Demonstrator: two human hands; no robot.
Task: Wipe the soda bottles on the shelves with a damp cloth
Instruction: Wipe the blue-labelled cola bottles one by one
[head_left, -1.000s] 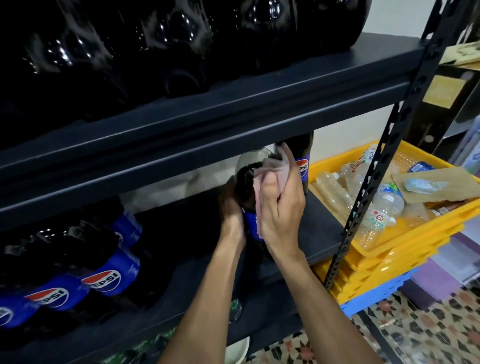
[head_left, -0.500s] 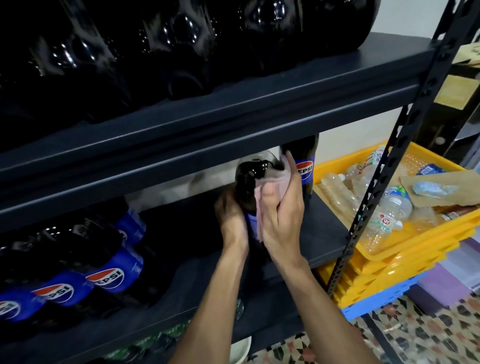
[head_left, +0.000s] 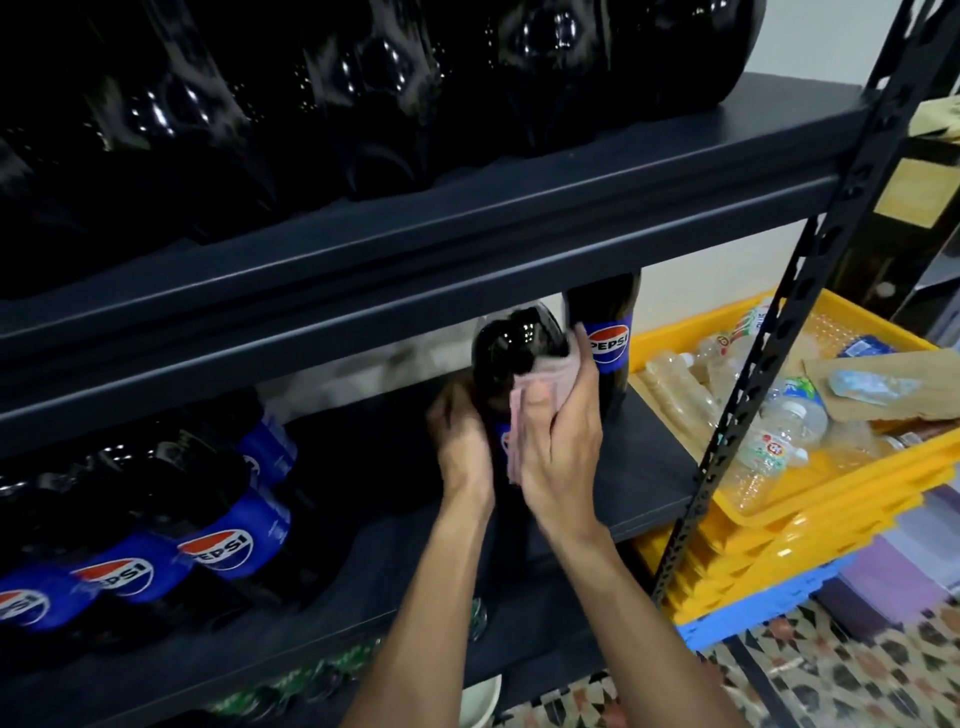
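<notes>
Entry: soda bottle (head_left: 511, 358), middle shelf (head_left: 649, 462), wiping under way; left hand (head_left: 460, 441) grips its side, right hand (head_left: 561, 447) holds pink cloth (head_left: 540, 395) against its shoulder (next, probably: down toward the label).

wall (head_left: 810, 36): white, up-right of the fingers (head_left: 584, 369) | metal rack (head_left: 467, 249): dark, beam just above them | floor (head_left: 857, 675): patterned tiles, down-right | light: dim under the beam, brighter to the right

cloth (head_left: 550, 379): pale pink. bottle (head_left: 511, 345): near-black, label printed blue with a red-white-blue logo. shelf (head_left: 467, 223) is painted dark grey. crates (head_left: 831, 501): yellow; lowest crate (head_left: 753, 616) blue. floor (head_left: 857, 675) is tiled in a multicolour geometric pattern.
</notes>
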